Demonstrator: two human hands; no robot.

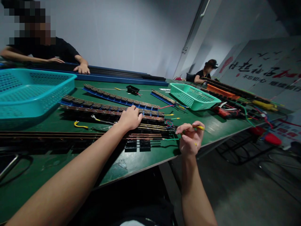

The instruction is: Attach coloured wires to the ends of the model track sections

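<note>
Left hand was laid over the brass-rod strip, fingers bent down, and I honestly couldn't tell if it was gripping or just pressing. Right hand had its fingers curled around a yellow-ended wire, just past the strip's right end, with the wrist crossing the table's front edge from this angle. So the strip sat mid-table, ends pointing left and right, pretty boxed in: copper rods right beside it on the near side, blue-based strips on the far side. The teal basket crowded the far left. More elbow room to the right, where a stretch of green tabletop ran between that hand, the mint basket and the red-handled tool.
</note>
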